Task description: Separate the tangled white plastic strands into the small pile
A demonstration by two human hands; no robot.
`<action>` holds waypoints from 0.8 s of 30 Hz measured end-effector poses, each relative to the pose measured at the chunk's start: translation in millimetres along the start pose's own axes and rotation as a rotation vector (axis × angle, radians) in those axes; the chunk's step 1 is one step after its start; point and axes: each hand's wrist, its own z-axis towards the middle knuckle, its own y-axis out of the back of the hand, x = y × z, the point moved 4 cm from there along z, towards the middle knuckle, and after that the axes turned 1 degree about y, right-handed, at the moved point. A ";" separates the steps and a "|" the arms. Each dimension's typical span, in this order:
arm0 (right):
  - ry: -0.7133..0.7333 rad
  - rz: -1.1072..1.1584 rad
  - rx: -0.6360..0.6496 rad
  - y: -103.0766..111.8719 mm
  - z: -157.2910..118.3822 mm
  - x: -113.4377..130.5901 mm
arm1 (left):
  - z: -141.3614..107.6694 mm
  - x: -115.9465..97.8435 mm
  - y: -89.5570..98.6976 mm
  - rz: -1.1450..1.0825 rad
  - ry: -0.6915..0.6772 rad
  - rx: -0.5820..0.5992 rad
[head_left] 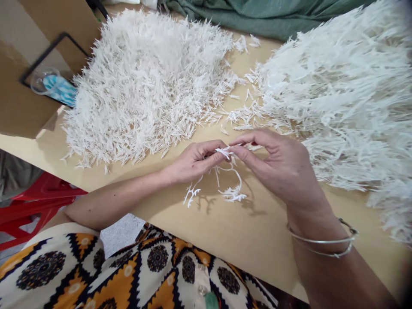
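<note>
**Patterned clothing sitting nearest, white sprig pinched beyond**

Orange, black and cream, the clothing is filling the near left. The table is starting just past it, its near edge slanting from the far left to the near right. A red plastic stool is showing beyond that edge on the left, and a thin bracelet is circling the right wrist. Open tabletop is stretching between the near edge and the fingers.

Above it, the sprig is hanging between the two hands. The left hand is pinching it with thumb and forefinger; the right hand is gripping it between thumb and fingertips. Its held part is running roughly left to right, spiky tips fanning left and nearward, while slender forked strands are drooping toward the near side.

Farther off, a left pile and a right pile of white sprigs are leaving a narrow, littered gap. A cardboard box is standing far left, and green cloth is bordering the far side.
</note>
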 end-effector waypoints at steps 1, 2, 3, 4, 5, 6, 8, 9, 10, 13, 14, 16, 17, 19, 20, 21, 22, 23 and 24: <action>-0.017 0.005 0.004 -0.4 -0.8 -0.6 | -0.2 1.0 0.3 -0.009 -0.005 -0.028; -0.032 0.014 0.002 -0.5 -1.3 -1.4 | -0.3 2.1 0.7 -0.020 -0.009 -0.063; -0.042 0.022 0.002 -0.6 -1.5 -1.9 | -0.4 3.3 1.2 -0.033 -0.014 -0.101; -0.048 0.026 0.013 -1.0 -1.6 -1.9 | -0.5 4.3 2.0 -0.046 -0.021 -0.144; -0.054 0.025 0.029 -1.8 -1.7 -1.6 | -0.5 5.2 2.9 -0.061 -0.025 -0.187; -0.059 0.020 0.043 -2.5 -1.9 -0.9 | -0.4 5.9 3.6 -0.075 -0.023 -0.223; -0.078 0.010 0.062 -3.7 -2.9 0.3 | 0.1 7.1 4.8 -0.087 -0.005 -0.270; -0.092 0.010 0.069 -4.2 -3.7 0.5 | 0.5 7.4 5.3 -0.087 0.005 -0.281; -0.108 0.016 0.078 -4.6 -4.5 0.2 | 0.9 7.6 5.7 -0.086 0.013 -0.286; -0.144 0.075 0.134 -6.7 -6.7 -2.4 | 1.9 7.8 7.6 -0.101 0.018 -0.294; -0.147 0.103 0.161 -7.7 -6.9 -3.2 | 2.1 8.2 8.3 -0.116 0.022 -0.294; -0.149 0.157 0.204 -9.7 -6.4 -4.5 | 2.6 9.2 9.4 -0.153 0.032 -0.280; -0.154 0.180 0.218 -10.8 -5.8 -5.1 | 2.9 9.8 9.7 -0.172 0.035 -0.269; -0.177 0.227 0.228 -12.9 -4.4 -6.5 | 3.4 11.2 10.6 -0.205 0.033 -0.245; -0.191 0.248 0.224 -13.9 -3.7 -7.3 | 3.6 11.9 11.2 -0.216 0.025 -0.238; -0.203 0.266 0.215 -14.8 -3.0 -8.0 | 3.8 12.6 12.1 -0.221 0.016 -0.240; -0.214 0.280 0.200 -15.6 -2.3 -8.9 | 3.9 13.4 13.1 -0.222 0.010 -0.249; -0.221 0.287 0.184 -16.3 -1.7 -9.8 | 4.0 14.2 14.1 -0.224 0.008 -0.260; -0.226 0.292 0.170 -17.1 -1.1 -10.8 | 4.2 15.0 14.6 -0.230 0.011 -0.266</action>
